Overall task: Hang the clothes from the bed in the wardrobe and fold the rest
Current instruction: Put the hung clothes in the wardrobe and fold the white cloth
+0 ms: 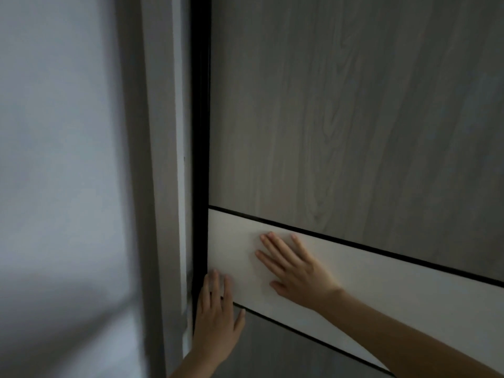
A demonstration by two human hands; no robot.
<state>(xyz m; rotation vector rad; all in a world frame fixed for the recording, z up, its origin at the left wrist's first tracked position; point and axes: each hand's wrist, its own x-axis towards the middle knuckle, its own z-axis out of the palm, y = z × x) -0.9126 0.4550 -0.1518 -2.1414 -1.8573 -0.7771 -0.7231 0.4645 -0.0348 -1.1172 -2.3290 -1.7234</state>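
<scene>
A wardrobe sliding door [354, 118] of grey wood grain fills the right of the head view, crossed by a white band [395, 290] edged in black. My right hand [294, 271] lies flat on that white band with its fingers straight and spread. My left hand [216, 312] presses with straight fingers on the door's left end, beside the black door edge [200, 159]. No clothes and no bed are in view.
Left of the black edge runs the pale wardrobe frame [161, 159]. Further left is a plain grey-white wall [60, 159], blurred.
</scene>
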